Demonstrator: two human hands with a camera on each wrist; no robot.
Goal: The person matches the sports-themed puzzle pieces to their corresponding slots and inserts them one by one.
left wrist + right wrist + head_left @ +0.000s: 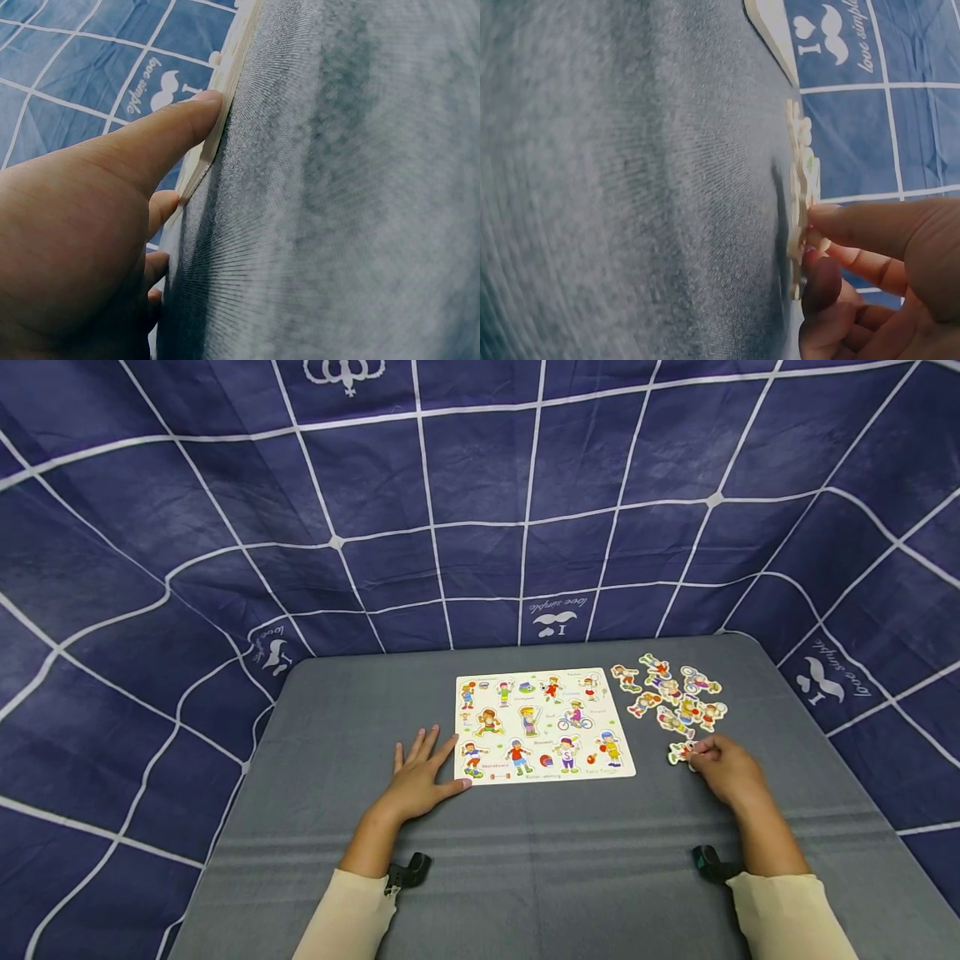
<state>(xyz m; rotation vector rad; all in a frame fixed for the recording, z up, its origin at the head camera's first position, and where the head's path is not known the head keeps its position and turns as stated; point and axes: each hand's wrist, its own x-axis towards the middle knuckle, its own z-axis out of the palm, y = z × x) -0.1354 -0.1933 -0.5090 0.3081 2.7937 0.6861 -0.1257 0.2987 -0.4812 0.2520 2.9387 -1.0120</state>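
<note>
A white puzzle board (510, 743) printed with sports figures lies flat on the grey table. My left hand (416, 785) rests at its lower left corner, fingers spread and straight; in the left wrist view the thumb (187, 120) touches the board's edge (225, 112). To the right of the board, my right hand (727, 768) pinches a small figure-shaped puzzle piece (678, 752) between thumb and fingers. In the right wrist view that piece (799, 247) shows edge-on just by the cloth, partly covered by the fingers.
Several loose puzzle pieces (667, 689) lie in a cluster right of the board, some overlapping. Grey cloth (540, 852) covers the table. Blue curtains (480, 485) with white lines stand behind it and on both sides. A black camera mount sits on each wrist.
</note>
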